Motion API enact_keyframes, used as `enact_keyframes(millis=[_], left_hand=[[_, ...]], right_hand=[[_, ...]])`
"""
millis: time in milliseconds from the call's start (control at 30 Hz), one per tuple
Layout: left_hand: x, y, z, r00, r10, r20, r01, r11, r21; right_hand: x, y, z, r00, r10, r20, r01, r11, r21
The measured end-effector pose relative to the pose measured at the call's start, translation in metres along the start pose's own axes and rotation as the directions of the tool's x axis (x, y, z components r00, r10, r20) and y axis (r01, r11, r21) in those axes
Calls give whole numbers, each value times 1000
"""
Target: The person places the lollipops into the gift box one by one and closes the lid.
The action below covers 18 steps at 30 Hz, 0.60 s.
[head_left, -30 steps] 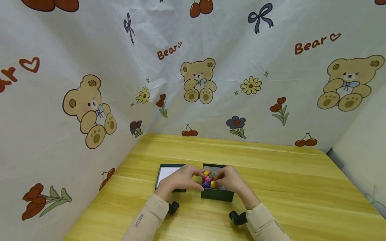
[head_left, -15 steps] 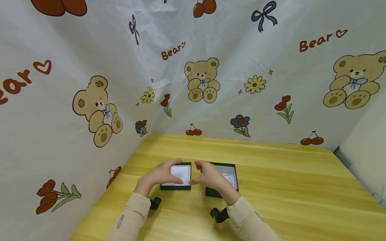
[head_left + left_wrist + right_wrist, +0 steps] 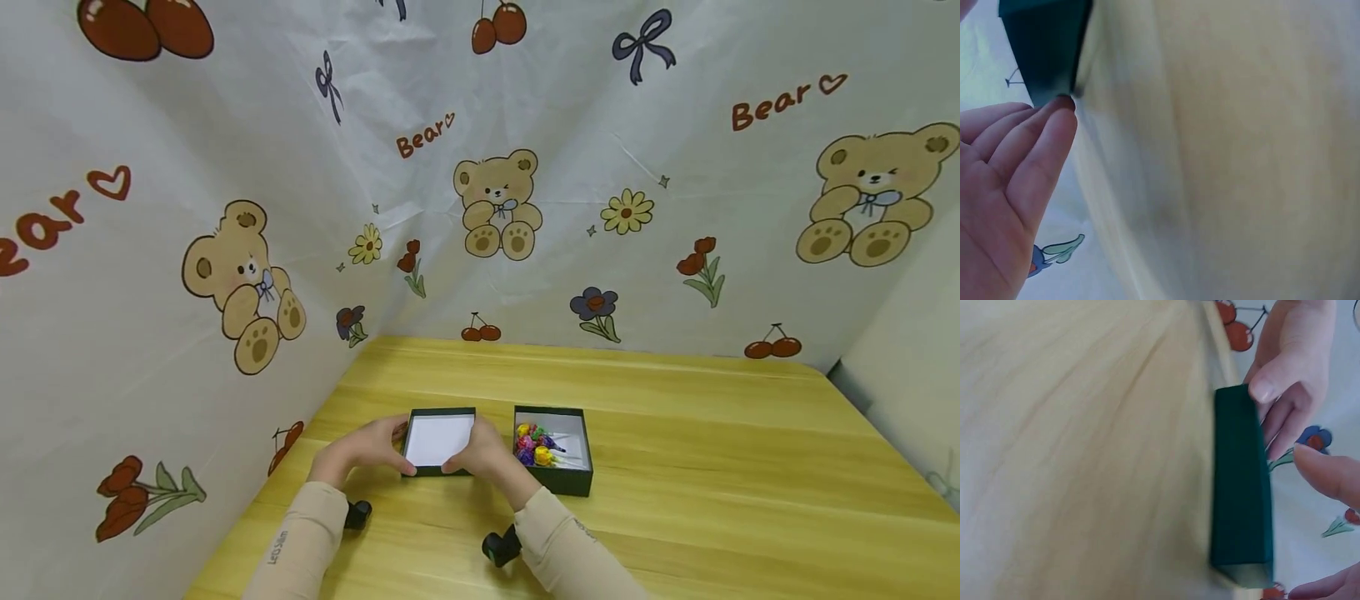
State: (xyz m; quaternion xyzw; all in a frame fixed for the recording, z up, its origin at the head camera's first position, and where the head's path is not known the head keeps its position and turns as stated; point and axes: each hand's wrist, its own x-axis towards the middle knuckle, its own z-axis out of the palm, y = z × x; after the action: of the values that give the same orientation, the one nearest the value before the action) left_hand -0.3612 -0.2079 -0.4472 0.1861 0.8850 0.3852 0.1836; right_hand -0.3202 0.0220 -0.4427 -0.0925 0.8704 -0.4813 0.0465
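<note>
A shallow dark green box lid (image 3: 438, 437) with a white inside lies upturned between the two hands. My left hand (image 3: 367, 446) holds its left side, thumb at the near corner and fingers toward the far one. In the left wrist view fingertips (image 3: 1063, 103) press against the lid's green wall (image 3: 1047, 50). My right hand (image 3: 483, 450) arches over the lid's right side. Its thumb (image 3: 1329, 475) shows apart from the green wall (image 3: 1241, 487) in the right wrist view. Right of the hands stands a dark green box (image 3: 555, 481) with several wrapped lollipops (image 3: 528, 446) inside.
The wooden table (image 3: 697, 467) stretches away to the right and back. A white cloth (image 3: 420, 183) printed with bears and flowers hangs behind and on the left. Black wrist cameras (image 3: 502, 546) hang below the forearms, close over the table.
Both hands have moved left from the box to the lid. The right hand has left the lollipops, which now show uncovered, and the left hand has come to the lid's left side.
</note>
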Motion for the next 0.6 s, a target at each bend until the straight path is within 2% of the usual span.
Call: enact_keyframes(millis=[167,233,500,600], left_hand=[[3,-4,2,1000,-25,8,25,1000,-16],[3,-5,2,1000,-31,6,31,999,-15],[3,-1,6,1000,-22,-12,22,1000,2],[1,9,6,997,-46,-69,42,998,-54]], right_hand=[[4,8,4,994,101,-39,-104,992,-69],[6,11,5,992,117,-43,-121,990,-77],[7,14,7,994,103,-33,-105,991,-78],[7,7,2,996,82,-18,-83,996,-41]])
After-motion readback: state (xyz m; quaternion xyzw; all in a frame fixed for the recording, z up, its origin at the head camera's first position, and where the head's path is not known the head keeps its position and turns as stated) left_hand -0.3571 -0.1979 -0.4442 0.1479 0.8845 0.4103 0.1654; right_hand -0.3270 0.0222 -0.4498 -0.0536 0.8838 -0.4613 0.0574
